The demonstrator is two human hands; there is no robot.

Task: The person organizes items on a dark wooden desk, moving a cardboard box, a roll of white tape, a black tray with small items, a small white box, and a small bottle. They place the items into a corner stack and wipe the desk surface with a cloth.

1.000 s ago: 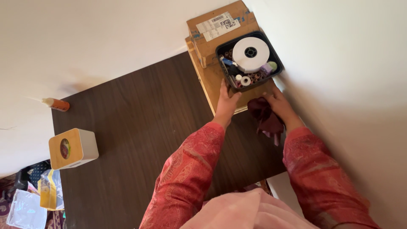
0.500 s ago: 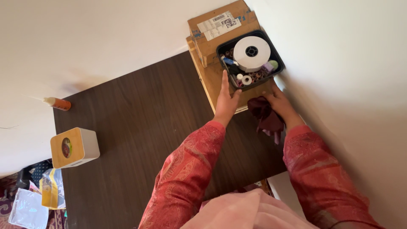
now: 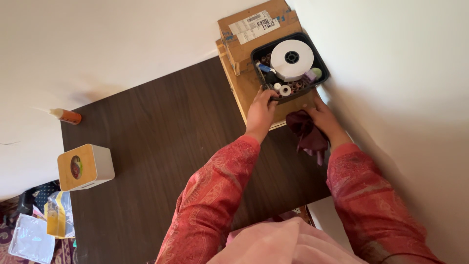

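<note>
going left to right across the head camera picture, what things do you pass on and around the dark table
Clear plastic bag → wooden-topped white box → left hand → black tray of spools.

Soft, even daylight fills the scene — bright on the pale walls, no glare. The dark desk stays matte; a faint shadow falls beside the orange bottle. Focus is sharp, softening slightly at the near edge.
</note>
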